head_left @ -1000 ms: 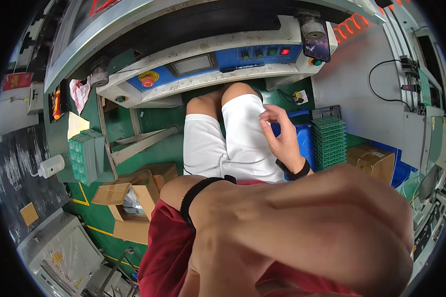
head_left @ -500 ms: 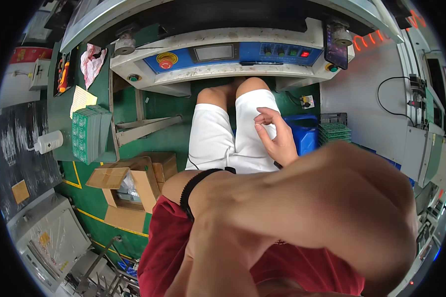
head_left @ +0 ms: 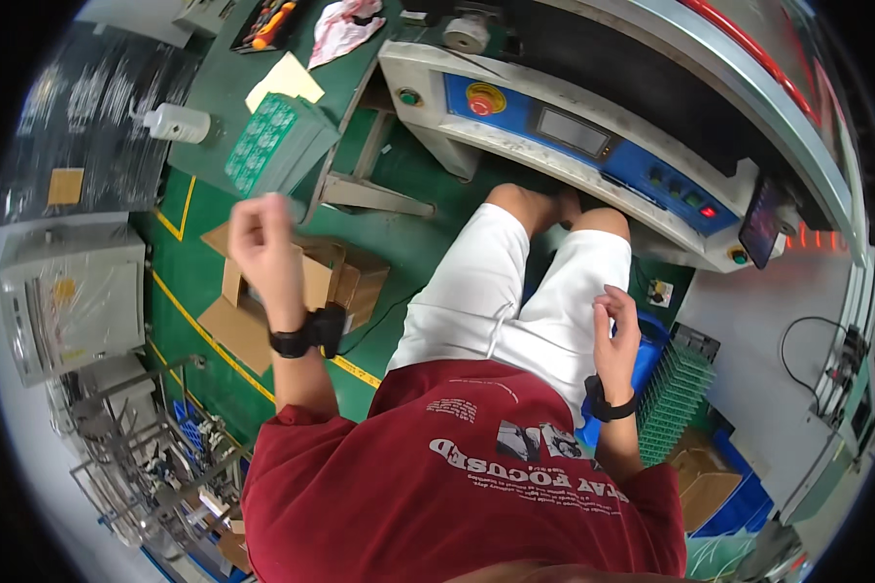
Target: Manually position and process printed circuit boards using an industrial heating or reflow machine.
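Note:
My left hand (head_left: 265,248), wearing a black wrist strap (head_left: 309,331), is raised near the front edge of the green table. It is smeared by motion, and its finger pose is unclear. Just beyond it a stack of green circuit boards (head_left: 280,146) leans in a slanted row on the table. My right hand (head_left: 617,340) hovers beside my right thigh with fingers loosely bent, thumb apart and nothing in it. A second black strap (head_left: 609,400) circles that wrist. Near this hand, to the right, stands a rack of green boards (head_left: 685,389).
Ahead is a machine with a blue control panel (head_left: 574,136), a red emergency button (head_left: 484,98) and a phone (head_left: 760,228) at its right end. An opened cardboard box (head_left: 238,335) sits on the floor at left. The table bears a white bottle (head_left: 180,123) and yellow paper (head_left: 285,83).
The view has turned left, and the machine now appears farther right. The arm that crossed close to the camera is gone from there; my left hand is now out near the stacked boards.

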The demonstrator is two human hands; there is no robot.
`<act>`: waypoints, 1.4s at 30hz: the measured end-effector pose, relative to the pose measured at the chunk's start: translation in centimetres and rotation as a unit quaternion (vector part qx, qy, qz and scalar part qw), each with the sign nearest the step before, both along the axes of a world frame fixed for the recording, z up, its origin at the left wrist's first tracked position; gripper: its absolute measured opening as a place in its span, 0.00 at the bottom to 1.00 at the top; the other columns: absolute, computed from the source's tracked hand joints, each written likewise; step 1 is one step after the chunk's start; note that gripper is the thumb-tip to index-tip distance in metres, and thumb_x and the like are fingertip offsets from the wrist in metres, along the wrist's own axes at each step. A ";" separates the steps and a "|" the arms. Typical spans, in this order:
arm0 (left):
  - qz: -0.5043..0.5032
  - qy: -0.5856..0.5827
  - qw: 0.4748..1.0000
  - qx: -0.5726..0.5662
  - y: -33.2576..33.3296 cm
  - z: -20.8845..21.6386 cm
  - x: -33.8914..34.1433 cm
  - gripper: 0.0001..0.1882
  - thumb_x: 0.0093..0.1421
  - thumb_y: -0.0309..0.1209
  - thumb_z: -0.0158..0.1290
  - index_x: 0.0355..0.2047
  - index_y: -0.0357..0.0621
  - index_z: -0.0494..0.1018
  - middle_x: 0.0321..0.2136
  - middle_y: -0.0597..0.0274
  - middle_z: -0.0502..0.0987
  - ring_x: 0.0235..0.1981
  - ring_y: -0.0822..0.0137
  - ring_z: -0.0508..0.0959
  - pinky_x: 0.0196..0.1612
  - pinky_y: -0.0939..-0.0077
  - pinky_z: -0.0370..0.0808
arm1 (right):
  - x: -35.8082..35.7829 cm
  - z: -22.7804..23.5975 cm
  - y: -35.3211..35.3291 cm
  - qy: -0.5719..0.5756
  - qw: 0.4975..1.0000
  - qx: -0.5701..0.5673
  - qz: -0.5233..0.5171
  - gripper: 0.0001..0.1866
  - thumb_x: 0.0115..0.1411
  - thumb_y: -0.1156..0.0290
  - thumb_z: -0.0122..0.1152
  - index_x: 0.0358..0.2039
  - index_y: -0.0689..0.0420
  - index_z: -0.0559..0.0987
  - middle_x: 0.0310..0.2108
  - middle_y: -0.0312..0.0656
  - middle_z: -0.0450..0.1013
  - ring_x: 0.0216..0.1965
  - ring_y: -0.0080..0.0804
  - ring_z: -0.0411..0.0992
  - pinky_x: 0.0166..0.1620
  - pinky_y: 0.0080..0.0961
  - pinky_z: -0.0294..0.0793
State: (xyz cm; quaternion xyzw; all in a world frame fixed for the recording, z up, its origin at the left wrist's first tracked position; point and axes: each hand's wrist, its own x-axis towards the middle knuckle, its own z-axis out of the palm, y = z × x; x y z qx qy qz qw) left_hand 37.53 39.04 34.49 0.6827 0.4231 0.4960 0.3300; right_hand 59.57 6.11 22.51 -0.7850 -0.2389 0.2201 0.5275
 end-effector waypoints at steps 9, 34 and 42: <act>0.012 0.040 0.963 -0.266 9.3 -1.1 -6.2 0.15 0.62 0.45 0.53 0.24 0.52 0.68 0.16 0.79 0.56 0.18 0.84 0.54 0.21 0.85 0.50 | 1.4 1.1 3.8 -0.078 0.994 0.051 0.052 0.16 0.58 0.78 0.56 0.48 0.63 0.71 0.36 0.43 0.74 0.38 0.28 0.73 0.45 0.23 0.71; -0.027 -0.009 0.923 -0.384 13.0 -1.4 -13.2 0.12 0.61 0.41 0.55 0.39 0.49 0.71 0.26 0.69 0.74 0.23 0.81 0.70 0.24 0.91 0.66 | 3.4 -1.1 -0.1 -0.017 0.996 0.081 0.035 0.14 0.57 0.77 0.58 0.45 0.61 0.73 0.36 0.45 0.73 0.37 0.34 0.74 0.42 0.25 0.72; -0.068 -0.192 0.912 -0.356 12.9 0.1 -16.6 0.15 0.63 0.34 0.53 0.46 0.39 0.69 0.33 0.66 0.76 0.29 0.79 0.74 0.31 0.89 0.73 | 4.0 -1.2 -0.2 0.012 0.997 0.069 0.041 0.14 0.57 0.78 0.58 0.45 0.61 0.73 0.36 0.45 0.73 0.37 0.34 0.74 0.43 0.24 0.72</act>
